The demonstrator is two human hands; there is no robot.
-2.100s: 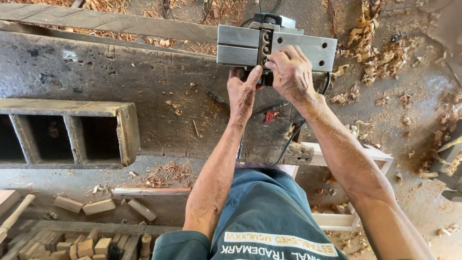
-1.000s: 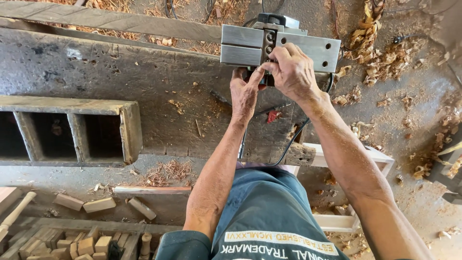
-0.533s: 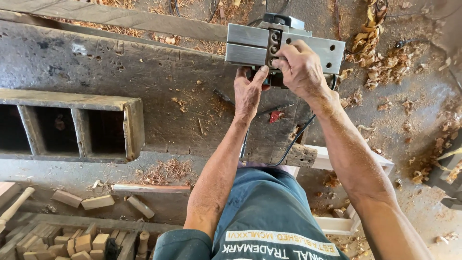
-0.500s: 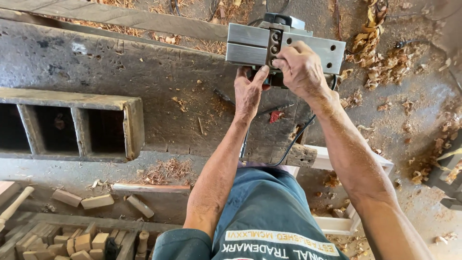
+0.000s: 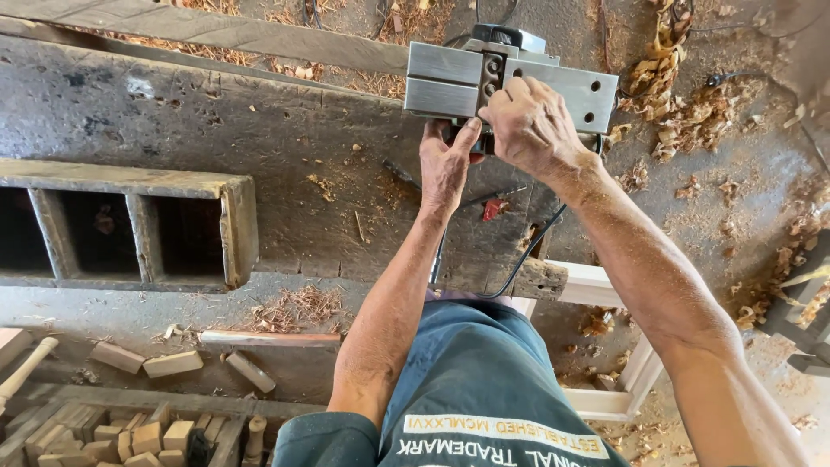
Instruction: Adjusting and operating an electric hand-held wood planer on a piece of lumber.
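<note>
A long, dark, rough wooden workbench (image 5: 259, 164) fills most of the view, strewn with shavings, and a slotted wooden frame (image 5: 130, 225) with open compartments lies at its left. At the far edge of the bench rests the electric hand planer (image 5: 510, 86), turned up so its flat grey metal sole faces the camera; the sole is in two plates with a gap between them where the cutter drum sits, and a few screw holes show in the right plate. Its black cord (image 5: 519, 259) trails down toward the person. The right hand (image 5: 532, 125) lies curled over the sole near the gap, gripping the tool; the left hand (image 5: 445, 164) reaches up from below, fingers closed on the planer's underside, thumb near the drum. To work at the drum well, it seems wise to keep the tool steady against the bench and the fingers clear of the blade edge. Small wooden offcuts (image 5: 130, 432) lie heaped at lower left.
</note>
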